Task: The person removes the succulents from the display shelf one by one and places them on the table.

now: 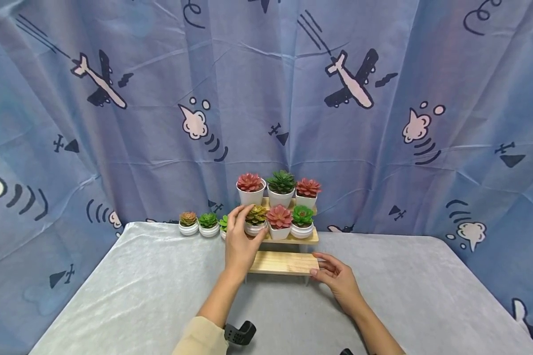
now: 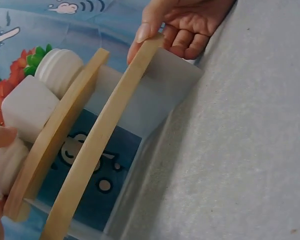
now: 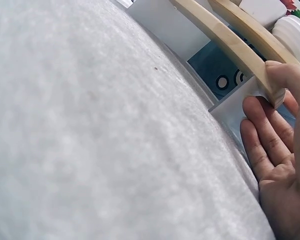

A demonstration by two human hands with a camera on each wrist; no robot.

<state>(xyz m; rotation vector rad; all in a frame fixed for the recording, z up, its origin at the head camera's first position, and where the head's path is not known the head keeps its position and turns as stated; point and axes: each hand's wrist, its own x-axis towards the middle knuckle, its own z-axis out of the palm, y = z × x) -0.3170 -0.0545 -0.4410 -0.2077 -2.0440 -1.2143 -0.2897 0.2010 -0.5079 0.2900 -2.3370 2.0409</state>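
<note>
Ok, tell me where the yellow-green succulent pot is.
In the head view, the yellow-green succulent pot sits at the left end of the middle shelf, gripped by the left hand, with the pink succulent pot just to its right.

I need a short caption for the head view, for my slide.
Left hand grips a yellow-green succulent pot on the middle shelf; right hand holds the bare lowest shelf.

I see the yellow-green succulent pot upright at the middle wooden shelf's left end, bottom step bare.
</note>
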